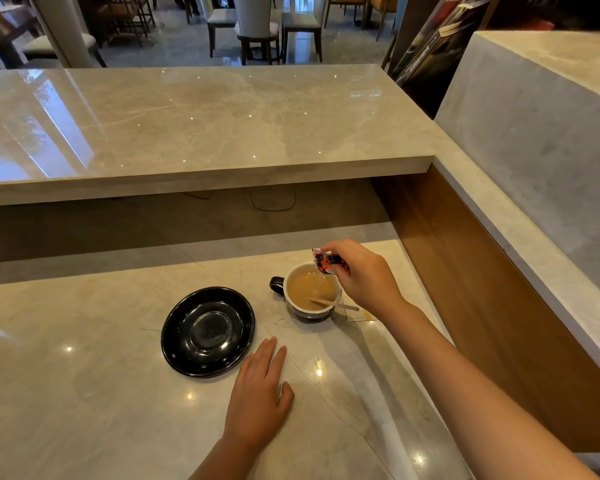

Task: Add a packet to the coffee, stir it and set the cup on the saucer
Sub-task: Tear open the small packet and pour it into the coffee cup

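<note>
The right hand [364, 275] pinches the red packet [329, 261] tilted over the coffee cup [310, 292] and should tap gently, while the left hand [257, 393] rests flat, holding nothing.

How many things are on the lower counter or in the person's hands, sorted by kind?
Coffee cup: 1
Black saucer: 1
Wooden stirrer: 1
Red packet, held in the right hand: 1
Total: 4
</note>
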A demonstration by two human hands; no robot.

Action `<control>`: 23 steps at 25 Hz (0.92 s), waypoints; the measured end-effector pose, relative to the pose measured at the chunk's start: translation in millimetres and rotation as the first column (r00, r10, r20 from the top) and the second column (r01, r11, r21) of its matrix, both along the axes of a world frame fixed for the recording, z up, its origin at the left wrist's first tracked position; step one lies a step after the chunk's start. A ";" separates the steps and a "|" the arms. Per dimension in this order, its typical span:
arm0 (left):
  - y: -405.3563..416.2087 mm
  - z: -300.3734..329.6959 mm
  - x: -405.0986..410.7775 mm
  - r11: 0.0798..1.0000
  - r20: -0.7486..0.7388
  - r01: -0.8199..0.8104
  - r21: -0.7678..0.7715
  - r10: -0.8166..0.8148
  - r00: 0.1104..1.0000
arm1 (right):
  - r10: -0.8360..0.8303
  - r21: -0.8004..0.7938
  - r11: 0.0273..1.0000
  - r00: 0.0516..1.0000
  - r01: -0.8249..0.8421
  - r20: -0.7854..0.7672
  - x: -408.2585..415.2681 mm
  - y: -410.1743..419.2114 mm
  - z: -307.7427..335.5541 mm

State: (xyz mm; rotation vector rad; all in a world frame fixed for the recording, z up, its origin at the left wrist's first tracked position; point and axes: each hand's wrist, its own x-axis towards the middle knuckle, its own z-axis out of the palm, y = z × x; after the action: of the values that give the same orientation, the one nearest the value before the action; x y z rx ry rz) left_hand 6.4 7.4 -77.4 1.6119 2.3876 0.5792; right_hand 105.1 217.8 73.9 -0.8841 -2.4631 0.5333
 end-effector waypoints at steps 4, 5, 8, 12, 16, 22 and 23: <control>0.2 -1.1 0.0 1.000 0.005 0.000 -0.004 0.000 1.000 | -0.225 -0.242 0.952 0.965 0.188 -0.135 -0.5 -1.1 -6.4; -0.2 -1.4 0.0 1.000 0.010 -0.001 -0.004 0.001 1.000 | -0.317 -0.368 0.899 0.932 0.237 -0.175 0.9 -1.3 -8.2; -0.9 -1.7 -0.1 1.000 0.019 0.006 0.001 -0.006 1.000 | -0.522 -0.673 0.694 0.823 0.257 -0.223 8.0 -1.0 -14.2; -0.7 -1.0 -0.5 1.000 0.027 0.005 0.009 -0.005 1.000 | -0.619 -0.894 0.441 0.748 0.078 -0.240 14.8 -3.0 -16.8; -1.9 0.8 -0.3 1.000 0.020 0.013 0.022 -0.014 1.000 | -0.589 -0.865 0.493 0.767 0.090 -0.255 11.4 -4.3 -14.5; -2.0 4.2 0.2 0.999 0.020 0.026 0.042 -0.027 0.999 | -0.627 -0.893 0.450 0.713 0.001 -0.315 8.8 -7.8 -0.5; -2.0 4.8 0.6 0.999 0.020 0.024 0.041 -0.025 1.000 | -0.637 -0.912 0.404 0.693 -0.073 -0.338 9.6 -9.6 1.8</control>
State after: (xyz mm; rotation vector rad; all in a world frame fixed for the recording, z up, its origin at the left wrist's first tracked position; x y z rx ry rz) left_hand 7.0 5.4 -72.5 1.6413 2.3536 0.6410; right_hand 114.7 208.1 75.7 -1.1971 -1.1478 1.7463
